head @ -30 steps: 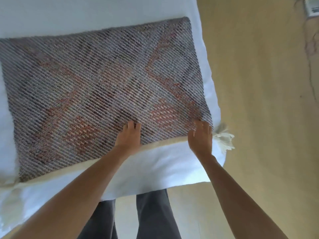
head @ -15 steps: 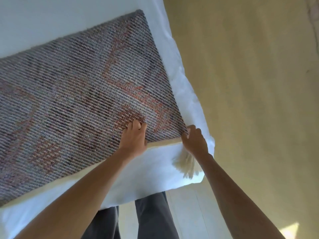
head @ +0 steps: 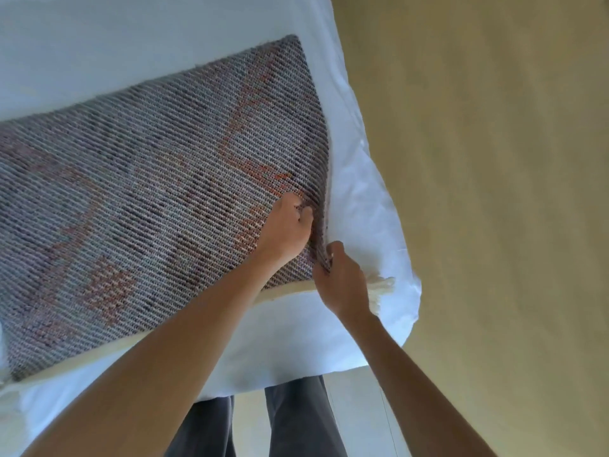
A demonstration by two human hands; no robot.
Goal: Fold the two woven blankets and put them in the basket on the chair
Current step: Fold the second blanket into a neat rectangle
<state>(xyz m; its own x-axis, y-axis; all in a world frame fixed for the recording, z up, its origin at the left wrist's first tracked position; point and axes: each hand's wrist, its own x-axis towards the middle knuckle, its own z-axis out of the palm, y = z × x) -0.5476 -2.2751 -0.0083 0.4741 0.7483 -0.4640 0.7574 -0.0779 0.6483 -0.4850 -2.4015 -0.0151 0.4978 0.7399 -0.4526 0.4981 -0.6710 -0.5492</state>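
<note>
Bedding (head: 365, 199): curled left hand (head: 284, 229) and right hand (head: 342, 282) apparently pinch blanket (head: 148, 192).

White bedding (head: 369, 179) (rumpled corner), tan floor (head: 494, 159), grey trousers (head: 296, 420).

Looks like a bedroom in a home. Shown by a bed (head: 372, 232) dressed in soft white bedding, puffy and creased at its rounded corner, with a woven blanket (head: 148, 199) in greys and rust-red, cream-fringed, spread flat on top of the bed. Bounded to the right of the bed and at its near edge by a pale yellowish floor (head: 494, 192), plain as in a household room.
</note>
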